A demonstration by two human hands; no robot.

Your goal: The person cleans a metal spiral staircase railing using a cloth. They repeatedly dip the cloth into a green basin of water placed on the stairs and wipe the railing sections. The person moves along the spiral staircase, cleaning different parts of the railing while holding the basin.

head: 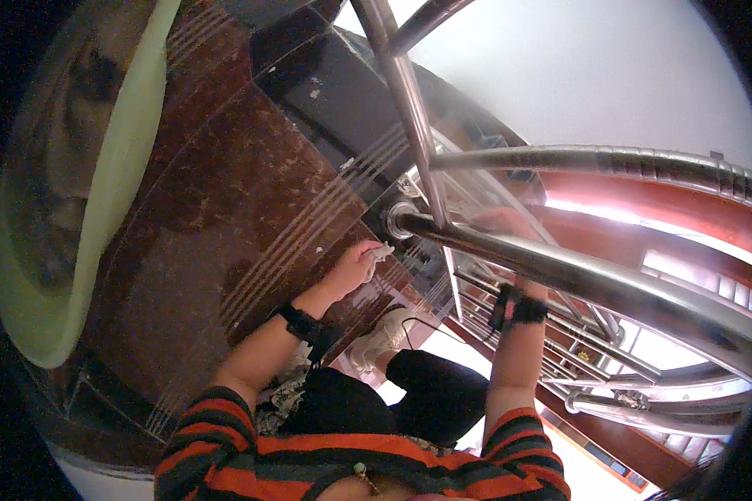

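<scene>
My left hand (353, 273) pinches a crumpled whitish cloth (379, 258) just above the dark red stone stair tread (244, 181). Motion blurs my right hand (504, 220), which reaches past the thick stainless-steel rail (539, 260) towards a clear panel behind it. The rail partly covers that wrist and hand. Whether its fingers hold something cannot be made out. A slanting steel post (417, 119) rises beside the rail, close to its round wall flange (400, 220). Dark bands with a small device sit on both my wrists.
A pale green curved rim (122, 156), perhaps of a basin, looms at the left. Steel railings (601, 156) curve off to the right, over a lower flight. Grooved strips (301, 232) line the treads. My light shoe (382, 335) rests on a step below, near a thin black cable (435, 327).
</scene>
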